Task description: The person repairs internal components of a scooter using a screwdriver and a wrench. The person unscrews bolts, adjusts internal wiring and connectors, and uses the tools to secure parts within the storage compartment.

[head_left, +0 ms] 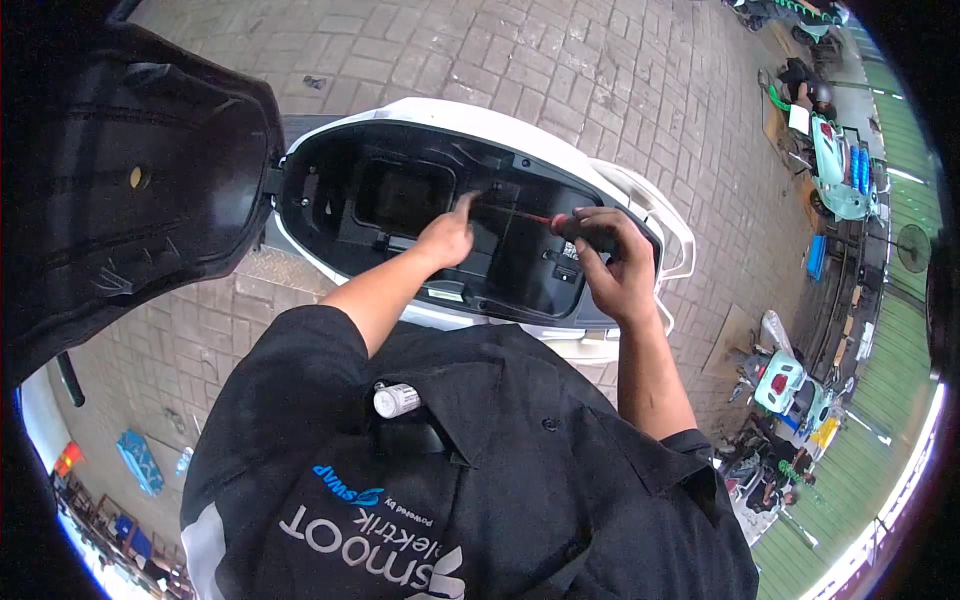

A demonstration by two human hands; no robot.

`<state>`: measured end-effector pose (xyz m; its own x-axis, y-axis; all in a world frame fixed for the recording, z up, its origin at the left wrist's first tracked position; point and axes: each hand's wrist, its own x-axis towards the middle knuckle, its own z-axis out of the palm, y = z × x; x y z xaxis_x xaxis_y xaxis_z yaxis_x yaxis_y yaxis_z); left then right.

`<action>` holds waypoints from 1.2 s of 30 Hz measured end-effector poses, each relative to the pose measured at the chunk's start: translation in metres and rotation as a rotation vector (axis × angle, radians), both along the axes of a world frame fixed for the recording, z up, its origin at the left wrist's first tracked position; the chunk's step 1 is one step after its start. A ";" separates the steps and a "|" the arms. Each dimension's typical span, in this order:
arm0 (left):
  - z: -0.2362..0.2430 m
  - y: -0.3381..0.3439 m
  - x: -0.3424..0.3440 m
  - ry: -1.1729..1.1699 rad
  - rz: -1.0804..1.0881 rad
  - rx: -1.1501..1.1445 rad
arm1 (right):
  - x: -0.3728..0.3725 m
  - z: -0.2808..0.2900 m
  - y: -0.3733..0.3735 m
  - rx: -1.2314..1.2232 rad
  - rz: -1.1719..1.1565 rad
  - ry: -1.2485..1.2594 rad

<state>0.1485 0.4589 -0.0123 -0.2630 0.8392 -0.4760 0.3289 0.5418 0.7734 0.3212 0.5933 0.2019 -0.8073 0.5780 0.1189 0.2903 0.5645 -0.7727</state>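
Observation:
My right hand (625, 262) is wrapped round the dark, red-collared handle of a screwdriver (558, 222). Its thin shaft points left across the open under-seat compartment (525, 265) of a white scooter (470, 110). My left hand (446, 240) is over the middle of the compartment, close to the screwdriver's tip. One digit of it reaches up toward that tip while the others are curled in. Whatever is between those fingers is too small or hidden to make out. Inside the black compartment, a rectangular recess (400, 193) lies left of my left hand.
The scooter's black seat (150, 190) is swung up on its hinge at the left. A pale grab rail (685, 240) curves round the scooter's right end. Grey paving bricks (400, 50) surround it. Mint-green scooters (840, 170) and another person (805, 85) are at the far right.

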 end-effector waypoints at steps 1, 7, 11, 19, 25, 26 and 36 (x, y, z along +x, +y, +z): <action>0.000 0.005 0.008 -0.010 0.043 0.101 | 0.000 0.001 0.000 -0.001 0.001 -0.003; 0.015 0.033 0.047 -0.074 0.235 0.310 | 0.000 0.000 0.000 -0.036 0.006 0.005; 0.014 0.038 0.050 -0.047 0.289 0.305 | 0.001 0.002 0.000 -0.046 -0.011 0.010; 0.009 0.034 0.046 -0.048 0.251 0.318 | 0.004 -0.002 0.002 -0.029 -0.017 -0.019; 0.007 0.033 0.044 -0.037 0.221 0.289 | 0.004 -0.001 0.005 0.030 0.028 -0.041; 0.007 0.032 0.044 -0.040 0.211 0.299 | 0.003 0.003 0.004 0.074 0.017 -0.110; -0.008 -0.017 0.007 0.016 0.175 0.285 | -0.056 0.064 -0.019 0.245 0.076 -0.947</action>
<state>0.1559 0.4414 -0.0208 -0.4203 0.8795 -0.2232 0.2629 0.3535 0.8977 0.2654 0.5744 0.2662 -0.6645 0.5666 -0.4872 0.6861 0.7209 -0.0974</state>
